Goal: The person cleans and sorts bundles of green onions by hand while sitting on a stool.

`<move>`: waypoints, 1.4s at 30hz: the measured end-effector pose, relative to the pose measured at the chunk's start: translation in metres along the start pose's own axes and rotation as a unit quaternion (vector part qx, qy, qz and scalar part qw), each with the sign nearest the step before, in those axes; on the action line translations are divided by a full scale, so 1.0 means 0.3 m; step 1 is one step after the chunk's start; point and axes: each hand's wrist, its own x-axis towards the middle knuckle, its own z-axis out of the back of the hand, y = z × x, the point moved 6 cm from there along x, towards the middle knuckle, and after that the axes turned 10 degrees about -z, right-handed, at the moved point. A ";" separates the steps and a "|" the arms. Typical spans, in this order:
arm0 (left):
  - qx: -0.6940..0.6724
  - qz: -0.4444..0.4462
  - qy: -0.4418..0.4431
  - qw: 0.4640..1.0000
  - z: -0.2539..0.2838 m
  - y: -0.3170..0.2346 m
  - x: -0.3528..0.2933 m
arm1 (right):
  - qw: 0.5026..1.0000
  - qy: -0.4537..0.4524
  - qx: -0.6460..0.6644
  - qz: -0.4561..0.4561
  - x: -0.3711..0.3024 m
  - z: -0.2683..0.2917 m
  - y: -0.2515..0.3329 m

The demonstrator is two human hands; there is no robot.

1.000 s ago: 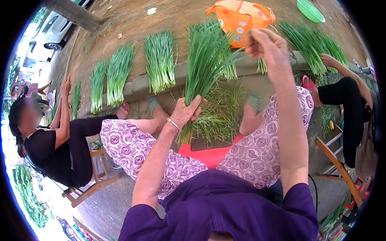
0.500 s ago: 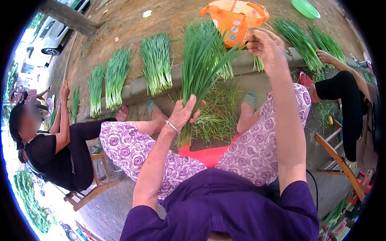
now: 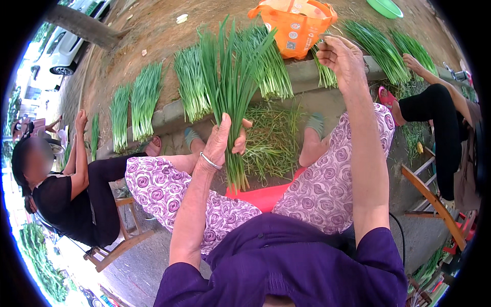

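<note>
My left hand [image 3: 219, 142] is wrapped round a bunch of garlic chives [image 3: 225, 77], holding it upright with the leaves fanned upward and the pale stem ends hanging below the fist. To the right, my raised right hand [image 3: 341, 59] is apart from the bunch, its fingertips pinched together; a small thin sliver shows at them, too small to name. Beneath the bunch, between my feet, lies a pile of loose green and yellowish trimmings [image 3: 273, 148].
Along the stone curb [image 3: 169, 115] lie several chive bundles [image 3: 146, 100]. An orange bag [image 3: 302, 28] and a green basin [image 3: 386, 7] stand beyond. A red plastic edge [image 3: 261, 198] sits between my knees. People sit at left [image 3: 66, 204] and right [image 3: 434, 117].
The bunch in my left hand has swung left and stands straighter, its stem ends now showing below the hand. My right hand stays raised, still pinched.
</note>
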 end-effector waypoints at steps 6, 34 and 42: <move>0.023 -0.008 -0.002 1.000 0.003 0.004 0.009 | 1.000 0.010 -0.019 -0.010 0.002 -0.007 -0.008; 0.215 0.064 0.034 0.974 -0.023 0.157 0.016 | 0.865 0.015 -0.416 0.279 -0.076 -0.117 0.124; 0.230 0.060 0.047 0.970 -0.042 0.161 0.015 | 0.803 0.075 -0.535 0.252 -0.035 -0.097 0.067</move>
